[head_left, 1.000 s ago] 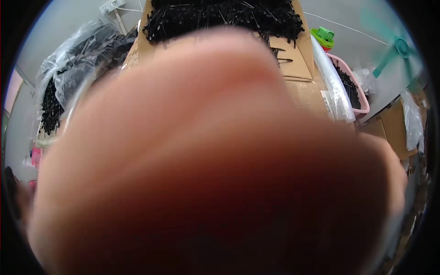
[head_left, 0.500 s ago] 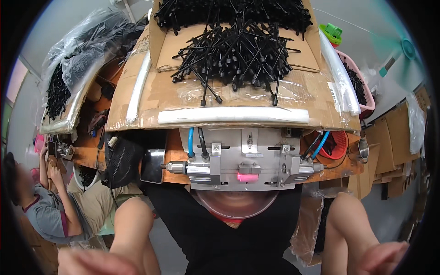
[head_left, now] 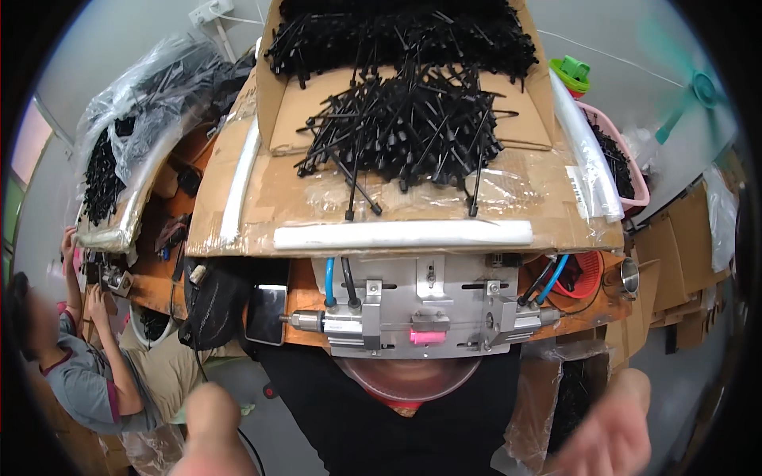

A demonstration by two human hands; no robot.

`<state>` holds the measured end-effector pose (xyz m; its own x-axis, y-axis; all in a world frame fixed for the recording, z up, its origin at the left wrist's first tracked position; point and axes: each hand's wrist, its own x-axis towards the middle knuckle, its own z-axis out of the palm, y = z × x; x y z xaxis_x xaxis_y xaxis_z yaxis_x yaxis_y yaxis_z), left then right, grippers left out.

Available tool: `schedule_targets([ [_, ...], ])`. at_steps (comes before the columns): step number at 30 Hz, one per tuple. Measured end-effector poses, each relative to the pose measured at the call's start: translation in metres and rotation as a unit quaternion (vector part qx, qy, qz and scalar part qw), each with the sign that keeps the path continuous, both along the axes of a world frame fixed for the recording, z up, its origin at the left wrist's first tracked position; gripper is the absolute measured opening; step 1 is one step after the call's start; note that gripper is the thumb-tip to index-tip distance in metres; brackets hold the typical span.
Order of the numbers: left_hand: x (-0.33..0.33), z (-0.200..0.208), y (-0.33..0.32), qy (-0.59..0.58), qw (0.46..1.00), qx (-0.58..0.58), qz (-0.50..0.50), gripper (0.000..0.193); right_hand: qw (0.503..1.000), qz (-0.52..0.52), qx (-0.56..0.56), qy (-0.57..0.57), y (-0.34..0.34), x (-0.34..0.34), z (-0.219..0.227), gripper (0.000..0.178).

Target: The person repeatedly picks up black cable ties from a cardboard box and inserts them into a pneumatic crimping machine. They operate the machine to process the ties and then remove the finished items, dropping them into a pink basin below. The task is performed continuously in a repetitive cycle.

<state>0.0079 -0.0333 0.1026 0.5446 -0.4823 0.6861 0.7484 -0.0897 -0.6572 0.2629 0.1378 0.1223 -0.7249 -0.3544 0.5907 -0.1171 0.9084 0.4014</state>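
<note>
Black clothing [head_left: 389, 448] separates the blurred left grip [head_left: 212, 458] and right grip [head_left: 607, 440], whose clenched or released state I cannot tell. Farther off, apart from both, a metal pneumatic fixture [head_left: 468, 311] bearing a pink block [head_left: 427, 338] sits on the wooden surface [head_left: 306, 285]; beyond, black knobbed rods [head_left: 413, 127] lie on cardboard [head_left: 213, 214].

Around the fixture [head_left: 425, 308] on the bench [head_left: 305, 279], I see the rod pile [head_left: 405, 131] at twelve o'clock, basket [head_left: 592, 274] at three, bowl [head_left: 411, 387] at six, phone [head_left: 267, 308] at nine.

Thin black rods [head_left: 405, 131] lie in a crisscrossed heap beyond the silver metal fixture [head_left: 405, 295].
</note>
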Motion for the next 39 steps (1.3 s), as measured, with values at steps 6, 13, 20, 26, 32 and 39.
schedule_targets([
  [6,-0.041,-0.062,0.159,-0.184,0.828,-0.522,0.092,0.026,0.978,-0.124,-0.153,0.065,0.134,-0.13,-0.073,0.039],
  [13,-0.064,-0.057,0.226,-0.113,0.736,-0.639,0.195,0.025,0.971,-0.075,-0.227,0.012,0.201,-0.155,-0.074,0.021],
  [20,-0.085,-0.008,0.206,-0.4,0.394,-0.814,-0.149,0.011,0.851,-0.066,-0.517,-0.061,0.221,-0.127,-0.04,0.016],
  [26,-0.127,0.022,0.214,-0.495,0.267,-0.72,-0.406,0.026,0.617,-0.046,-0.785,0.021,0.287,-0.135,0.031,0.025],
  [32,-0.168,0.027,0.195,-0.495,0.217,-0.688,-0.484,0.035,0.698,0.115,-0.705,0.041,0.218,-0.069,0.002,0.043],
  [39,-0.145,0.033,0.209,-0.445,0.211,-0.641,-0.588,0.029,0.74,-0.008,-0.619,-0.263,-0.021,-0.033,-0.273,0.018],
])
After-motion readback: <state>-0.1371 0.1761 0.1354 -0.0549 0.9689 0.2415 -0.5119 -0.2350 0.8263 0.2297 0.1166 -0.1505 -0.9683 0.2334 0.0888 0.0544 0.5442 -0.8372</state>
